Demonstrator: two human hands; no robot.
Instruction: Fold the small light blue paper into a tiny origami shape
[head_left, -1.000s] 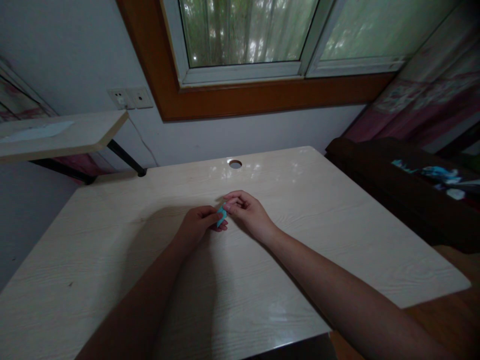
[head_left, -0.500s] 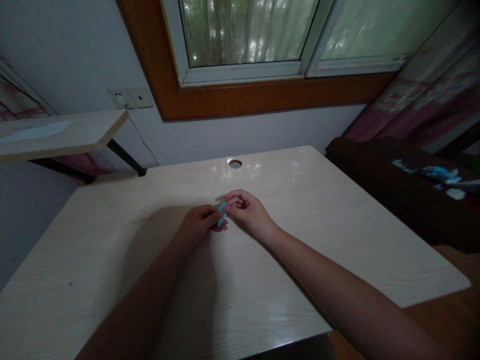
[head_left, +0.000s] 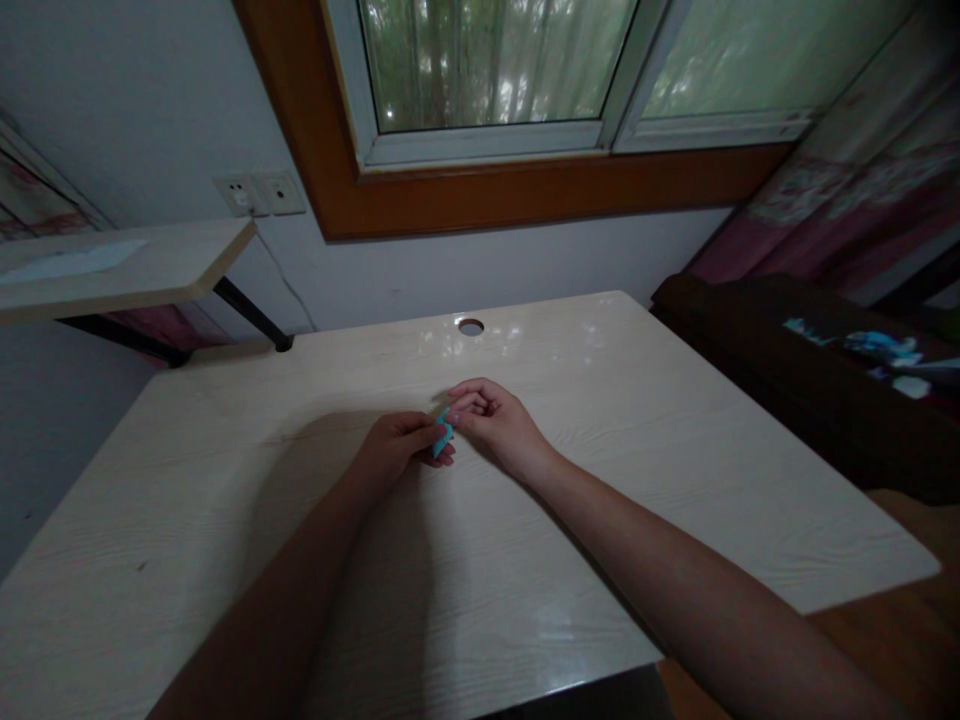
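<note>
A pale table stands below a window; over it the left hand and right hand meet, both pinching a small teal piece; its outline looks broader than half a second ago, suggesting turning or bending within a nearly unchanged grip

a pale table fills the middle, with a round hole near its far edge, toward 12 o'clock. past that, at 12 o'clock, is a window with a brown wood frame. at 2 o'clock hangs a curtain, pink at the bottom. at 3 o'clock is a big dark thing with blue bits on it, too dim to tell. at 4 o'clock is brown floor. at 10 o'clock are two sockets and a thin cord. between 9 and 10 o'clock, a shelf stands on black legs.
</note>
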